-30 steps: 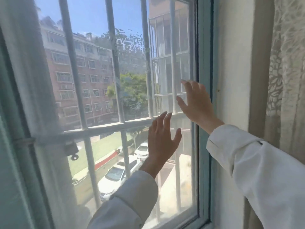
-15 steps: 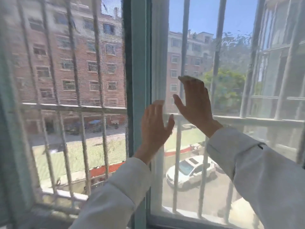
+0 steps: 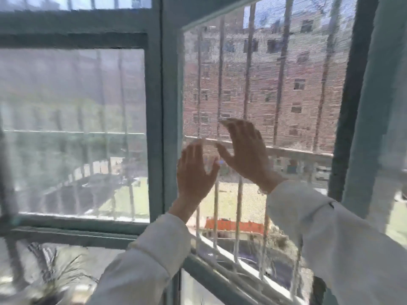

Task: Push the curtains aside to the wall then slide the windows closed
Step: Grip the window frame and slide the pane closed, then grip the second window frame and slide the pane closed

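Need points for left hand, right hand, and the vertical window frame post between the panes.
left hand (image 3: 195,170), head view, back of the hand
right hand (image 3: 244,149), head view, back of the hand
window frame post (image 3: 157,128), head view, middle of the upright bar

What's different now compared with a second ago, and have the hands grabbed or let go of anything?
The view has swung left: the wall and curtain seen a second ago are out of sight, and both open hands, left hand and right hand, now sit just right of the teal window post, in front of the mesh screen. Nothing was grasped or released. The hands remain flat, fingers up, side by side.
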The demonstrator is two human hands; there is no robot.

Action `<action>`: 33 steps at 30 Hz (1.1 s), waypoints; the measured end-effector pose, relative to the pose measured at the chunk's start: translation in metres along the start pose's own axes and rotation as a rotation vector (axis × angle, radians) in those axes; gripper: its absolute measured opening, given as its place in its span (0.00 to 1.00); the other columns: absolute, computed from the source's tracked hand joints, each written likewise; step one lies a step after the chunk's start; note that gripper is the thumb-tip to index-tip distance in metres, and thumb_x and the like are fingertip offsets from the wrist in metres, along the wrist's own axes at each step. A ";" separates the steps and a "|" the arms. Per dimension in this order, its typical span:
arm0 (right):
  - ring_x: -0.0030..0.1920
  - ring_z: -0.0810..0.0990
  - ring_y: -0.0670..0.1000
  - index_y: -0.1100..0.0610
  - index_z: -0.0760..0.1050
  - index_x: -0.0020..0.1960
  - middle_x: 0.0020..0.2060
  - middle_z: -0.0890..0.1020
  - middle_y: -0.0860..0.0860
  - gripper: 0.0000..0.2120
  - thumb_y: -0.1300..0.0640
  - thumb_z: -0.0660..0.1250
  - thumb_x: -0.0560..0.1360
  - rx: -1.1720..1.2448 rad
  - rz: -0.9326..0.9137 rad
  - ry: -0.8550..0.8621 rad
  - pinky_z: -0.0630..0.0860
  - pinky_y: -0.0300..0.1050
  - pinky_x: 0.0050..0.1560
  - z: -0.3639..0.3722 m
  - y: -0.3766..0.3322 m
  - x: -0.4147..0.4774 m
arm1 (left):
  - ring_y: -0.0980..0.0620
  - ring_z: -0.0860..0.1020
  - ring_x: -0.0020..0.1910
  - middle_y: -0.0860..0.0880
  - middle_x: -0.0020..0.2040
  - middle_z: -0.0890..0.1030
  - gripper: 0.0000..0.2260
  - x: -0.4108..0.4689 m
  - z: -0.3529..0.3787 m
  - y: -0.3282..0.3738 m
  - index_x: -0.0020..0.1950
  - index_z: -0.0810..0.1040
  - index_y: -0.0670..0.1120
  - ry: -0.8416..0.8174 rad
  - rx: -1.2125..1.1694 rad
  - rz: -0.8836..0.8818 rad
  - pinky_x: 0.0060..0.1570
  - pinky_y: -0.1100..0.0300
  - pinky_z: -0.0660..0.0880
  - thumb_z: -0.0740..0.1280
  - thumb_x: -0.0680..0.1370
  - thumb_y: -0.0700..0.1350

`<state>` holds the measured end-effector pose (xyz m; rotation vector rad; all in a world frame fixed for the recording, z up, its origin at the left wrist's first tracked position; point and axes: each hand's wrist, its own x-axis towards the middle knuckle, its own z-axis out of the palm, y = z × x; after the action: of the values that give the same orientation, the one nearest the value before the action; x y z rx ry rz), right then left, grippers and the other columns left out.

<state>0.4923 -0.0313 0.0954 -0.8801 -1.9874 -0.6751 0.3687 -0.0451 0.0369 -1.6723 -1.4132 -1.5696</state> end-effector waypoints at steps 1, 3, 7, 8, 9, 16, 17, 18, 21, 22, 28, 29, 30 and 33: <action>0.58 0.74 0.61 0.65 0.70 0.64 0.59 0.76 0.62 0.24 0.51 0.64 0.74 0.041 -0.013 0.012 0.73 0.57 0.58 0.019 -0.015 0.012 | 0.42 0.72 0.60 0.40 0.62 0.74 0.26 0.003 -0.008 -0.025 0.66 0.65 0.40 0.010 0.028 -0.009 0.60 0.47 0.69 0.54 0.73 0.55; 0.60 0.72 0.60 0.64 0.69 0.64 0.60 0.75 0.61 0.24 0.52 0.65 0.74 0.106 -0.031 0.024 0.72 0.57 0.60 0.057 -0.045 0.034 | 0.43 0.70 0.62 0.41 0.64 0.72 0.25 0.010 -0.023 -0.073 0.66 0.65 0.41 0.018 0.070 -0.031 0.61 0.50 0.67 0.56 0.74 0.55; 0.59 0.73 0.61 0.63 0.70 0.64 0.59 0.76 0.61 0.23 0.53 0.67 0.73 0.234 -0.063 0.038 0.72 0.57 0.59 0.130 -0.117 0.083 | 0.44 0.68 0.64 0.42 0.66 0.71 0.23 0.033 -0.061 -0.178 0.67 0.64 0.42 0.033 0.194 -0.066 0.62 0.50 0.66 0.63 0.75 0.48; 0.59 0.73 0.61 0.62 0.70 0.64 0.59 0.76 0.60 0.23 0.53 0.67 0.73 0.251 -0.067 0.037 0.71 0.57 0.60 0.143 -0.130 0.090 | 0.43 0.68 0.65 0.42 0.66 0.71 0.23 0.037 -0.069 -0.195 0.67 0.64 0.42 0.032 0.214 -0.075 0.62 0.49 0.66 0.64 0.75 0.48; 0.60 0.73 0.61 0.62 0.69 0.64 0.60 0.76 0.60 0.22 0.53 0.66 0.73 0.277 -0.069 0.040 0.70 0.57 0.61 0.161 -0.147 0.101 | 0.43 0.69 0.65 0.42 0.66 0.71 0.23 0.043 -0.080 -0.219 0.67 0.65 0.42 0.044 0.246 -0.075 0.62 0.49 0.67 0.64 0.75 0.48; 0.65 0.68 0.57 0.59 0.65 0.68 0.65 0.72 0.56 0.24 0.49 0.62 0.76 0.392 -0.150 0.000 0.65 0.52 0.65 0.266 -0.245 0.167 | 0.42 0.71 0.63 0.41 0.65 0.73 0.23 0.070 -0.141 -0.354 0.66 0.67 0.41 0.125 0.419 -0.120 0.61 0.50 0.69 0.65 0.74 0.48; 0.65 0.69 0.58 0.59 0.65 0.68 0.65 0.72 0.57 0.24 0.50 0.62 0.76 0.411 -0.168 0.008 0.66 0.52 0.64 0.281 -0.260 0.177 | 0.42 0.71 0.64 0.41 0.65 0.73 0.23 0.074 -0.149 -0.373 0.66 0.66 0.41 0.134 0.441 -0.137 0.60 0.50 0.69 0.66 0.74 0.47; 0.65 0.69 0.58 0.59 0.65 0.69 0.65 0.73 0.57 0.25 0.50 0.63 0.75 0.430 -0.187 0.009 0.67 0.52 0.63 0.295 -0.273 0.186 | 0.42 0.70 0.64 0.41 0.66 0.72 0.23 0.077 -0.157 -0.392 0.67 0.66 0.42 0.137 0.465 -0.155 0.61 0.49 0.69 0.66 0.74 0.47; 0.64 0.71 0.60 0.60 0.65 0.69 0.65 0.73 0.59 0.26 0.52 0.65 0.74 0.508 -0.245 0.021 0.68 0.55 0.62 0.343 -0.319 0.215 | 0.41 0.67 0.67 0.40 0.69 0.69 0.25 0.083 -0.179 -0.454 0.69 0.63 0.42 0.141 0.554 -0.196 0.65 0.45 0.65 0.63 0.75 0.50; 0.64 0.71 0.60 0.60 0.65 0.69 0.65 0.73 0.59 0.26 0.52 0.65 0.74 0.529 -0.259 0.025 0.68 0.56 0.62 0.360 -0.334 0.225 | 0.41 0.65 0.68 0.41 0.70 0.67 0.26 0.083 -0.186 -0.473 0.69 0.61 0.42 0.141 0.585 -0.212 0.66 0.45 0.64 0.62 0.75 0.52; 0.66 0.70 0.59 0.59 0.64 0.70 0.66 0.73 0.58 0.27 0.51 0.64 0.75 0.648 -0.325 0.031 0.67 0.56 0.63 0.464 -0.422 0.295 | 0.44 0.60 0.71 0.44 0.73 0.62 0.28 0.104 -0.236 -0.602 0.71 0.58 0.45 0.162 0.723 -0.310 0.68 0.47 0.58 0.58 0.76 0.55; 0.66 0.69 0.59 0.59 0.64 0.70 0.66 0.73 0.58 0.27 0.51 0.64 0.75 0.670 -0.337 0.040 0.67 0.56 0.64 0.484 -0.441 0.314 | 0.44 0.60 0.71 0.44 0.73 0.63 0.28 0.114 -0.246 -0.627 0.71 0.58 0.44 0.175 0.744 -0.333 0.68 0.48 0.58 0.57 0.75 0.56; 0.67 0.69 0.59 0.58 0.64 0.70 0.66 0.72 0.58 0.27 0.50 0.64 0.75 0.685 -0.346 0.041 0.67 0.56 0.64 0.500 -0.457 0.333 | 0.44 0.60 0.71 0.44 0.73 0.63 0.29 0.122 -0.255 -0.649 0.71 0.58 0.44 0.183 0.757 -0.353 0.69 0.47 0.58 0.55 0.74 0.57; 0.67 0.68 0.58 0.58 0.63 0.70 0.67 0.72 0.57 0.26 0.50 0.63 0.75 0.726 -0.357 0.054 0.66 0.56 0.65 0.535 -0.498 0.378 | 0.45 0.60 0.72 0.44 0.73 0.62 0.32 0.134 -0.276 -0.700 0.71 0.58 0.44 0.166 0.803 -0.387 0.70 0.47 0.60 0.50 0.73 0.62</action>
<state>-0.3037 0.1768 0.0824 -0.0723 -2.1282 -0.1204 -0.3911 0.0341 0.0117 -0.8134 -1.9912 -1.0324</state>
